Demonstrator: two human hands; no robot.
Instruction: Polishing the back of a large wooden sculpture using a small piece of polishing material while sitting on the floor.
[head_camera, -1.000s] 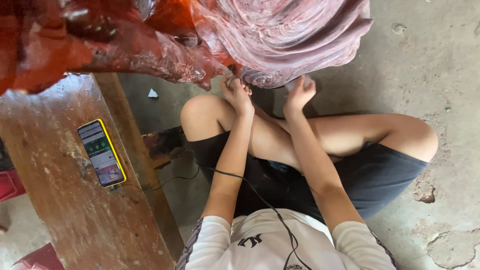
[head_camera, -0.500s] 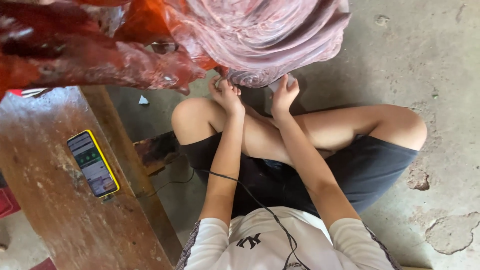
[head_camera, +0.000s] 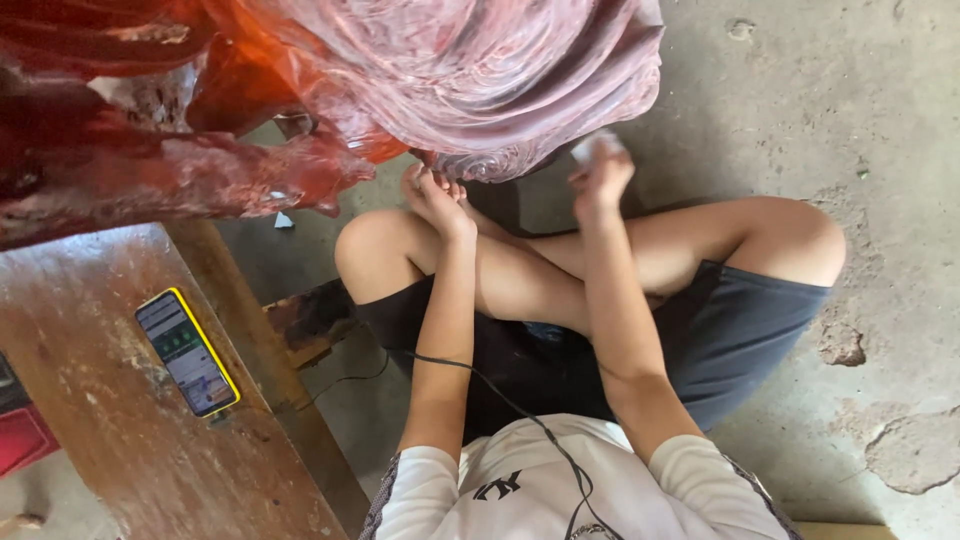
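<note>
A big carved sculpture of reddish-purple polished wood (head_camera: 470, 80) fills the top of the head view. My left hand (head_camera: 432, 198) rests its fingers against the underside of the carved lower edge. My right hand (head_camera: 600, 175) is closed on a small pale piece, perhaps sandpaper (head_camera: 594, 147), and presses it against the same edge further right. I sit cross-legged on the floor under the carving, knees apart, in dark shorts and a white shirt.
A worn wooden bench (head_camera: 130, 400) stands to my left with a yellow-cased phone (head_camera: 187, 351) lying on it, screen lit. A thin black cable (head_camera: 500, 400) runs across my lap. The concrete floor (head_camera: 850, 150) at right is cracked and pitted.
The view has shifted slightly. My right hand has moved a little along the carved edge with the pale piece; my left hand stays against the wood.
</note>
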